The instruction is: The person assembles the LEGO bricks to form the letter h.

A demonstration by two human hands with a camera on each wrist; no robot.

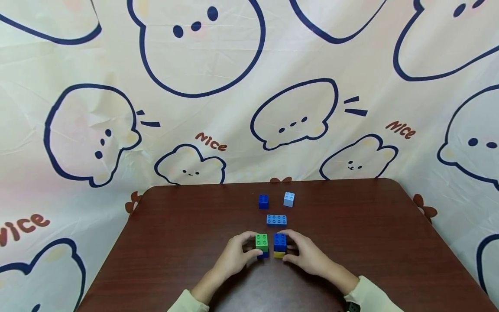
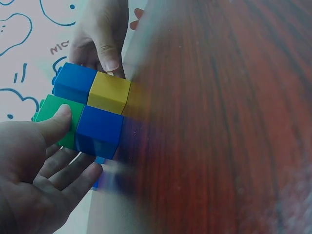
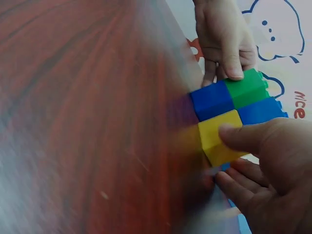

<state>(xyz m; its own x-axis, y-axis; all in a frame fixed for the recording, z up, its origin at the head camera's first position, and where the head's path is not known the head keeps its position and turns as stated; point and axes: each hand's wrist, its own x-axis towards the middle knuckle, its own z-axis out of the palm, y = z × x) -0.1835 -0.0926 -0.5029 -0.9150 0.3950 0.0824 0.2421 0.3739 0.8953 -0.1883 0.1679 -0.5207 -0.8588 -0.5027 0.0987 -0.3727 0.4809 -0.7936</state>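
Note:
Two short stacks of toy building bricks stand side by side on the table, with a narrow gap between them in the head view. The left stack has a green brick (image 1: 261, 240) on top of a blue brick (image 2: 100, 129). My left hand (image 1: 233, 256) grips it, thumb on the green brick's near side and fingers behind. In the right stack, another blue brick (image 1: 279, 242) sits on a yellow brick (image 3: 219, 146). My right hand (image 1: 310, 256) holds this stack, its thumb against the yellow brick in the right wrist view.
Beyond the stacks lies a long light-blue brick (image 1: 276, 220). Farther back are a dark-blue brick (image 1: 263, 201) and a small pale-blue brick (image 1: 289, 199). The brown wooden table (image 1: 175, 225) ends at a patterned cloth (image 1: 238, 117).

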